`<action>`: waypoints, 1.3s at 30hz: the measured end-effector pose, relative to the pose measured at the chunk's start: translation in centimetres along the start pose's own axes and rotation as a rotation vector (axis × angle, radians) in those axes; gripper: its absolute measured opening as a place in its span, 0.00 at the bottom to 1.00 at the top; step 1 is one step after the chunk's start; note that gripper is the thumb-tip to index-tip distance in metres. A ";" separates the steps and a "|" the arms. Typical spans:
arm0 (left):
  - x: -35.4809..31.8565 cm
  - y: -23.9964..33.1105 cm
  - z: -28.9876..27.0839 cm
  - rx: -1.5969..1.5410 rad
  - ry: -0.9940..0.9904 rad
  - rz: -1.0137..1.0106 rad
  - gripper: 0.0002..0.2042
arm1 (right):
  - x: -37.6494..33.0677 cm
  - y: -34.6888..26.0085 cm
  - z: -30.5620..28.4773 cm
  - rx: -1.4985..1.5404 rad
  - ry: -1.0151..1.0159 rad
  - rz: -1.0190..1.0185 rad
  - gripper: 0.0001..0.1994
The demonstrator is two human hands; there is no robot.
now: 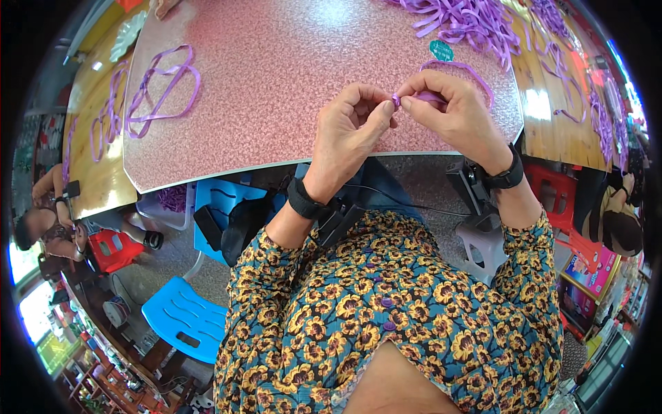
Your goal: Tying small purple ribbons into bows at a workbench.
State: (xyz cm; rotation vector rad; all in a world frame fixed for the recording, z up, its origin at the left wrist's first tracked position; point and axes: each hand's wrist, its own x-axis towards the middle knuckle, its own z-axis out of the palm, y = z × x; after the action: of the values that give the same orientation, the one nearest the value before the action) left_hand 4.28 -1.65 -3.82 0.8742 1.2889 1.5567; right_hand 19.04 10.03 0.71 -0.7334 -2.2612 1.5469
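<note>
Centrally, purple ribbon (396,101): over the pink tabletop (255,103), toward its near edge
Left hand (350,127): thumb and forefinger pinching it, presumably for steadiness
Right hand (452,109): pinching just beside, likely as counter-hold
Ribbon pile (469,31): far right, seemingly within reach

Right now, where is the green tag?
In the head view, the green tag lies toward the upper right of the pink table, between the ribbon pile and the right hand.
</note>
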 end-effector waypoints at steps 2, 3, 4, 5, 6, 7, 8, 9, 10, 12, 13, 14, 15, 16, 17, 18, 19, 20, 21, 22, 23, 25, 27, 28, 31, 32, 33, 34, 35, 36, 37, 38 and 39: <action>0.0 0.1 0.0 0.000 -0.005 -0.007 0.08 | 0.0 -0.1 0.2 0.049 0.018 0.020 0.06; 0.0 0.1 0.1 -0.001 -0.001 -0.009 0.08 | 0.1 -0.1 0.2 0.102 0.038 0.026 0.06; 0.0 0.1 0.1 -0.007 0.005 -0.011 0.07 | 0.1 -0.1 0.2 0.102 0.037 0.026 0.06; 0.0 0.1 0.1 -0.003 0.004 -0.012 0.07 | 0.1 0.0 0.2 0.111 0.024 0.045 0.06; 0.0 0.2 0.1 -0.008 0.012 0.000 0.07 | 0.1 0.0 0.2 0.123 0.020 0.045 0.06; 0.0 0.2 0.2 -0.012 0.020 0.012 0.07 | 0.1 0.1 0.2 0.119 0.011 0.064 0.06; 0.0 0.2 0.2 -0.013 0.021 0.011 0.07 | 0.2 0.2 0.1 0.136 0.017 0.071 0.06; 0.0 0.3 0.2 -0.016 0.022 0.022 0.07 | 0.2 0.2 0.1 0.146 0.012 0.097 0.06; 0.0 0.3 0.2 -0.021 0.024 0.035 0.07 | 0.3 0.2 0.1 0.152 0.024 0.078 0.06; 0.0 0.3 0.2 -0.038 0.027 0.029 0.07 | 0.3 0.2 0.0 0.026 0.029 -0.016 0.05; 0.0 0.3 0.3 -0.058 0.033 0.026 0.07 | 0.2 0.1 0.0 0.025 0.022 -0.033 0.05; 0.0 0.3 0.3 -0.059 0.032 0.025 0.07 | 0.2 0.0 0.0 -0.044 0.053 -0.094 0.05; 0.0 0.3 0.4 -0.049 0.030 0.028 0.07 | 0.2 -0.1 0.0 -0.113 0.083 -0.154 0.06; 0.0 0.3 0.4 -0.040 0.031 0.028 0.07 | 0.1 -0.2 0.1 -0.113 0.085 -0.153 0.06; 0.0 0.2 0.5 -0.041 0.028 0.030 0.07 | 0.1 -0.3 0.1 -0.094 0.066 -0.123 0.04; 0.0 0.2 0.5 -0.034 0.026 0.041 0.07 | 0.0 -0.3 0.2 -0.075 0.047 -0.094 0.03; 0.1 0.1 0.5 -0.028 0.025 0.057 0.07 | 0.0 -0.4 0.2 -0.075 0.047 -0.093 0.03; 0.1 0.1 0.5 -0.028 0.025 0.053 0.07 | 0.0 -0.4 0.3 0.024 0.034 -0.036 0.04; 0.1 0.0 0.4 0.004 0.036 0.054 0.07 | -0.1 -0.4 0.4 0.142 0.015 0.017 0.04; 0.2 -0.1 0.4 0.036 0.047 0.055 0.07 | -0.1 -0.3 0.5 0.123 0.020 0.021 0.04; 0.2 -0.1 0.3 0.037 0.048 0.056 0.07 | 0.0 -0.3 0.5 0.140 0.033 0.030 0.05; 0.3 -0.3 0.3 0.086 0.070 0.087 0.07 | 0.0 -0.1 0.6 0.157 0.048 0.040 0.06; 0.2 -0.4 0.2 0.101 0.078 0.090 0.06 | 0.1 0.0 0.5 0.035 0.032 0.005 0.06; 0.2 -0.5 0.2 0.117 0.086 0.094 0.06 | 0.1 0.0 0.3 0.035 0.033 0.005 0.06; 0.2 -0.6 0.2 0.101 0.089 0.089 0.06 | 0.0 0.1 -0.1 -0.036 -0.010 0.032 0.05; 0.2 -0.7 0.3 0.102 0.085 0.091 0.06 | 0.1 0.1 -0.2 -0.163 0.017 -0.109 0.05; 0.2 -0.8 0.3 0.109 0.092 0.097 0.07 | 0.1 0.1 -0.1 -0.292 0.045 -0.230 0.05; 0.2 -0.8 0.3 0.116 0.100 0.104 0.07 | 0.1 0.1 -0.1 -0.291 0.044 -0.247 0.05; 0.2 -0.9 0.4 0.115 0.100 0.102 0.07 | 0.0 0.2 0.1 -0.272 0.045 -0.207 0.06; 0.3 -0.9 0.5 0.126 0.104 0.115 0.07 | 0.0 0.2 0.2 -0.246 0.049 -0.180 0.06; 0.3 -1.0 0.6 0.134 0.110 0.115 0.07 | 0.0 0.2 0.4 -0.253 0.045 -0.167 0.06; 0.3 -1.0 0.6 0.138 0.111 0.130 0.07 | 0.1 0.2 0.7 -0.212 0.074 -0.152 0.06; 0.3 -1.0 0.6 0.124 0.118 0.108 0.07 | 0.1 0.2 0.9 -0.171 0.103 -0.138 0.06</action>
State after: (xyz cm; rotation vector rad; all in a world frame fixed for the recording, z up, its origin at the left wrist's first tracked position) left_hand 4.95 -1.16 -4.64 0.9546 1.4566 1.6471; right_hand 18.51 9.46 0.20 -0.6690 -2.3343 1.2378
